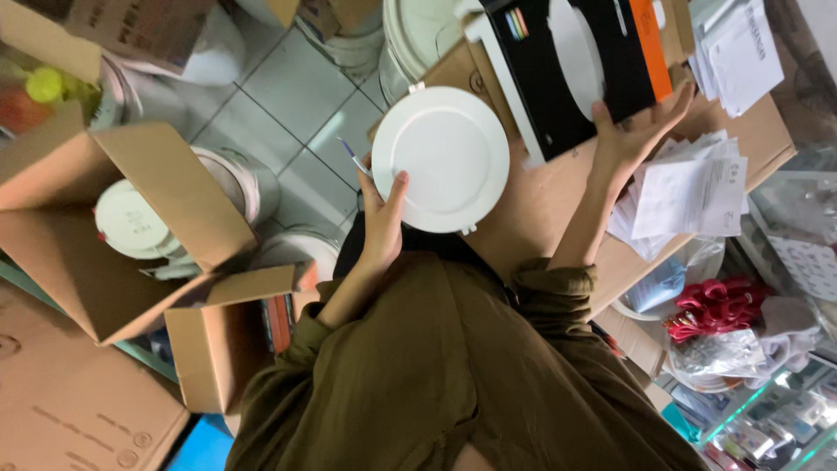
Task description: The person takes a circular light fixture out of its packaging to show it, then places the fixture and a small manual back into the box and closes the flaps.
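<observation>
My left hand [381, 222] grips the lower left rim of a round white flat lamp [440, 159], thumb on its face, holding it up above a brown cardboard surface [540, 209]. A small metal clip shows at the lamp's top and bottom edges. My right hand [629, 139] is spread against the lower edge of a black box with an orange stripe [575, 70], which bears a picture of a round white disc. The box stands tilted just right of the lamp. Both arms wear olive green sleeves.
An open cardboard box [131, 218] at left holds white round parts [131, 222]. More cartons lie below it. White buckets [349, 44] stand on the tiled floor. Loose papers [689, 192] lie at right, with red items in a plastic bag [715, 305] below them.
</observation>
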